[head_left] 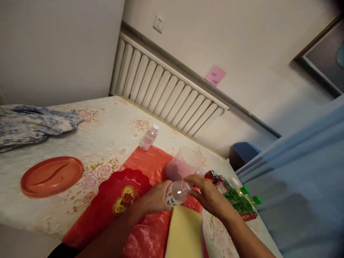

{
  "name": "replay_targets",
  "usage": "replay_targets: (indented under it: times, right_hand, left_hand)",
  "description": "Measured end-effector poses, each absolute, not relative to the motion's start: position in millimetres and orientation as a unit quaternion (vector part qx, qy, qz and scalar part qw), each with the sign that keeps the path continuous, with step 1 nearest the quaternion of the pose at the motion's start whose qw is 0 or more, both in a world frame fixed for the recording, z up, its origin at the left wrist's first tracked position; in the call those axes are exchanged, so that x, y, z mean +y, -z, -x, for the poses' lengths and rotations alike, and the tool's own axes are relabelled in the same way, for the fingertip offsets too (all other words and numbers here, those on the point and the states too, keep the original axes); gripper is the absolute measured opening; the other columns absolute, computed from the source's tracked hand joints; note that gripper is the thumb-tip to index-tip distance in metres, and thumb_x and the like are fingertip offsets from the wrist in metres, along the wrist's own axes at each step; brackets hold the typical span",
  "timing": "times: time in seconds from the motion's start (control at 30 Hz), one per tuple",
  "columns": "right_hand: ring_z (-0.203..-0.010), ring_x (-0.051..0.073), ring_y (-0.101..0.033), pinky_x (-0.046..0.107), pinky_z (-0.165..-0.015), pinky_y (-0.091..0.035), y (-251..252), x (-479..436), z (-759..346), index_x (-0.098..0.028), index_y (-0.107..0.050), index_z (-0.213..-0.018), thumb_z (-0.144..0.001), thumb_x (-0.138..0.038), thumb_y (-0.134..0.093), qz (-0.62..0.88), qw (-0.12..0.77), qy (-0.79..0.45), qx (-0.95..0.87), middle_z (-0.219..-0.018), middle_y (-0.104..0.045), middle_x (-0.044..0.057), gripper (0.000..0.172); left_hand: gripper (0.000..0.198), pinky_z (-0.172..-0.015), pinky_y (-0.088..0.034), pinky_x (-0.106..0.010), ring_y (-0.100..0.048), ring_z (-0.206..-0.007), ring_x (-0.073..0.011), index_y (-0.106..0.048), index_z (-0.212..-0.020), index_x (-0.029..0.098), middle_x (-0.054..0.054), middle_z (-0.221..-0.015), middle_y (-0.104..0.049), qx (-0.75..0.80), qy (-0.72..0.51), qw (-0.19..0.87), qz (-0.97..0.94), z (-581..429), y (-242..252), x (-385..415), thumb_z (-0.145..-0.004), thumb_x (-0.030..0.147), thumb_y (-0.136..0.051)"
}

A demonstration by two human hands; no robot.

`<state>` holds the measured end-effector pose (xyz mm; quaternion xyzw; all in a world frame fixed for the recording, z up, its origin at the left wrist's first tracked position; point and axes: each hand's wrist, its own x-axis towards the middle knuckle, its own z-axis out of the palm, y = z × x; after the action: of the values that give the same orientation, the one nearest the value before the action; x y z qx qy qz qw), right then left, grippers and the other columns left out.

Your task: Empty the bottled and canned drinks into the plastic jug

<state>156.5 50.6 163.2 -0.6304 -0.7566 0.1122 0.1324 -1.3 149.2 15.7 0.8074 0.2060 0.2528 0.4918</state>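
Observation:
My left hand point(158, 197) is wrapped around the body of a clear plastic bottle point(176, 193) with a white and green label, tilted with its top to the right. At that top end, the thumb and fingers of my right hand point(206, 193) close around the bottle's mouth; I cannot tell whether a cap is between them. Just behind the bottle stands a translucent plastic pitcher point(180, 165) with a pinkish lower part. A red scalloped tray point(107, 190) with a gold print lies left of my left hand. Below the bottle is a yellow cloth or pad point(184, 233).
A red plastic sheet point(147, 229) covers part of the flowered tablecloth point(102, 125). A capped pink bottle point(149, 137) stands at its far edge. An orange oval lid point(52, 176) and bunched fabric point(34, 123) lie left. Soda cans point(211, 175) and green-capped bottles point(242, 200) stand right.

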Motion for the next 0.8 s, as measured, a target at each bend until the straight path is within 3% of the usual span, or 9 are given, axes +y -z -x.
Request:
replay_targets:
  times: [0.43, 0.8]
  right_hand:
    - [-0.109, 0.022, -0.059, 0.037, -0.096, -0.046, -153.1, 51.3, -152.3, -0.026, -0.062, -0.123, -0.089, -0.014, -0.058, 0.619, 0.162, -0.107, -0.761, -0.118, -0.066, 0.007, 0.036]
    - [-0.101, 0.028, -0.065, 0.045, -0.089, -0.054, -93.7, 31.5, -165.2, -0.02, -0.058, -0.126, -0.066, -0.039, -0.08, 0.707, 0.404, -0.207, -0.543, -0.118, -0.068, 0.009, 0.067]
  left_hand:
    - [0.04, -0.069, -0.045, -0.027, -0.062, -0.084, -0.0195, -0.053, -0.102, 0.021, -0.002, -0.097, -0.065, 0.197, -0.262, 0.502, -0.801, 2.7, -15.6, 149.5, -0.067, 0.033, -0.07]
    - [0.044, -0.072, -0.046, -0.027, -0.062, -0.088, -0.0205, -0.054, -0.104, 0.021, -0.002, -0.101, -0.065, 0.2, -0.263, 0.501, -0.8, 2.5, -16.5, 149.8, -0.064, 0.029, -0.072]
